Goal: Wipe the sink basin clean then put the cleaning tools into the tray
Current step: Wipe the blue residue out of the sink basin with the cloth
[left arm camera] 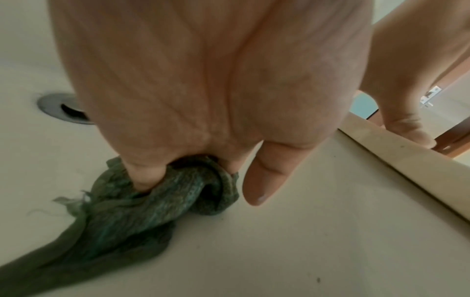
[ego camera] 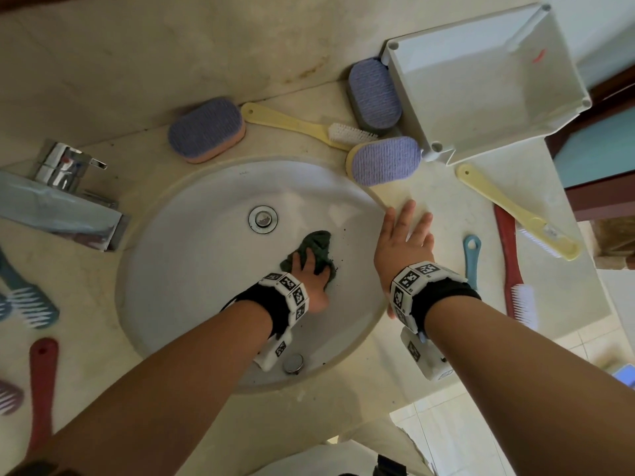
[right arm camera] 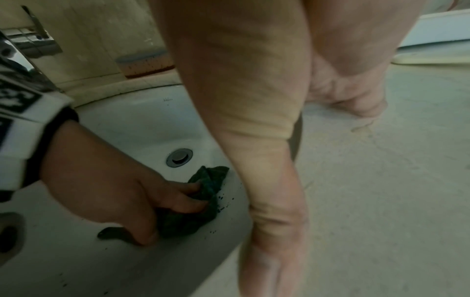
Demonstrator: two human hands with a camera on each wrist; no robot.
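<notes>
My left hand (ego camera: 311,269) is down in the white sink basin (ego camera: 192,269) and grips a crumpled dark green cloth (ego camera: 318,243) against the basin floor, just right of the drain (ego camera: 263,218). In the left wrist view the fingers curl into the green cloth (left arm camera: 157,197); the right wrist view shows the same cloth (right arm camera: 203,193) with dark specks beside it. My right hand (ego camera: 403,235) lies flat and open on the counter at the basin's right rim, holding nothing. The white tray (ego camera: 481,84) stands at the back right.
Purple scrub pads (ego camera: 206,130) (ego camera: 374,94) (ego camera: 386,159) and a yellow brush (ego camera: 302,127) lie behind the basin. Another yellow brush (ego camera: 519,214), a red brush (ego camera: 513,266) and a blue handle (ego camera: 471,259) lie right of it. The faucet (ego camera: 62,197) is at the left, with more brushes (ego camera: 41,386).
</notes>
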